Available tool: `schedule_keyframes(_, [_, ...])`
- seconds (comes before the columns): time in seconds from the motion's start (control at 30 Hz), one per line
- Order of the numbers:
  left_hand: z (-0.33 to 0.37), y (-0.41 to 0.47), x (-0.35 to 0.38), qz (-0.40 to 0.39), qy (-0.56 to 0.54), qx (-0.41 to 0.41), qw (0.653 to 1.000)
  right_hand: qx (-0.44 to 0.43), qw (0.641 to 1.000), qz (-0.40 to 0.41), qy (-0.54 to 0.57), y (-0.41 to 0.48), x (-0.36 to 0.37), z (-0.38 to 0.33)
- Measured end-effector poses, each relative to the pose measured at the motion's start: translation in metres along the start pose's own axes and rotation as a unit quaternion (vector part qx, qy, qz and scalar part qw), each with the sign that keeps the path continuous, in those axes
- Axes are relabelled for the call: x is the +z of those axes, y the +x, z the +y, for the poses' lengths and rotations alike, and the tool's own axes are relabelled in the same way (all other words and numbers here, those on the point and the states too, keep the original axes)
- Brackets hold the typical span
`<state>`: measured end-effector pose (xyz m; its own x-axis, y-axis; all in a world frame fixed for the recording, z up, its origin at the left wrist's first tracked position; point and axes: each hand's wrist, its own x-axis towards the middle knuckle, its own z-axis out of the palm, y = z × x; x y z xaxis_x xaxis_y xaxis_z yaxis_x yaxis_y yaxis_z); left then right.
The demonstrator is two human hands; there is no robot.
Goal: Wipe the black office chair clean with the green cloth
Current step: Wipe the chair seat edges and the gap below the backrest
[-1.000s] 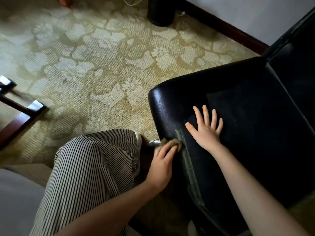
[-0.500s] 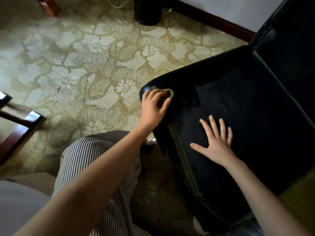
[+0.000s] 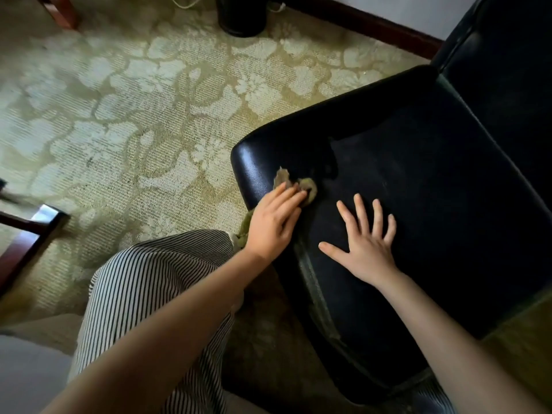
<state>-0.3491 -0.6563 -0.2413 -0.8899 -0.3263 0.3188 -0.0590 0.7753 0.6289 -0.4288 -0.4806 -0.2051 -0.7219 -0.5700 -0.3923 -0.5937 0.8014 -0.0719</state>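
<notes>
The black office chair [image 3: 418, 180] fills the right half of the view, its seat facing me and its backrest at the upper right. My left hand [image 3: 273, 222] presses the green cloth [image 3: 309, 186] flat against the seat's front left edge, fingers fairly straight on top of it. Part of the cloth also hangs below the hand beside the seat edge. My right hand [image 3: 366, 243] lies flat on the seat with its fingers spread, a short way right of the cloth.
A floral patterned carpet [image 3: 134, 115] covers the floor. A black round bin [image 3: 240, 13] stands at the top by the wall's dark skirting. Dark wooden furniture [image 3: 27, 234] is at the left edge. My striped trouser leg [image 3: 149, 294] is below.
My left hand went with the cloth from low on the seat's front edge up to the front left corner, then slid back down along the edge. My right hand stayed flat on the seat.
</notes>
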Motion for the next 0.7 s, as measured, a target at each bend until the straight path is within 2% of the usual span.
schedule_keyframes(0.13, [0.021, -0.035, 0.012, -0.017, -0.011, 0.031, 0.999, 0.003, 1.000, 0.006, 0.006, -0.001, 0.000, 0.001])
schedule_keyframes(0.33, [0.010, -0.030, 0.002, -0.062, 0.001, 0.174, 0.983, -0.016, 0.999, 0.011, 0.026, -0.006, -0.001, 0.006])
schedule_keyframes(0.4, [-0.004, -0.002, -0.004, -0.060, 0.018, 0.143, 0.988, -0.022, 0.999, 0.001, 0.025, -0.005, -0.001, 0.007])
schedule_keyframes(0.5, [-0.021, 0.049, -0.011, -0.020, 0.029, 0.036, 0.999, -0.021, 0.999, -0.007, 0.025, -0.005, -0.003, 0.006])
schedule_keyframes(0.6, [-0.024, 0.085, -0.010, -0.013, 0.049, -0.047, 0.998, -0.013, 0.999, -0.011, 0.038, -0.003, -0.006, 0.002])
schedule_keyframes(0.7, [-0.010, 0.086, -0.002, -0.016, 0.045, -0.039, 0.998, -0.004, 0.998, -0.015, 0.062, 0.000, -0.009, -0.003])
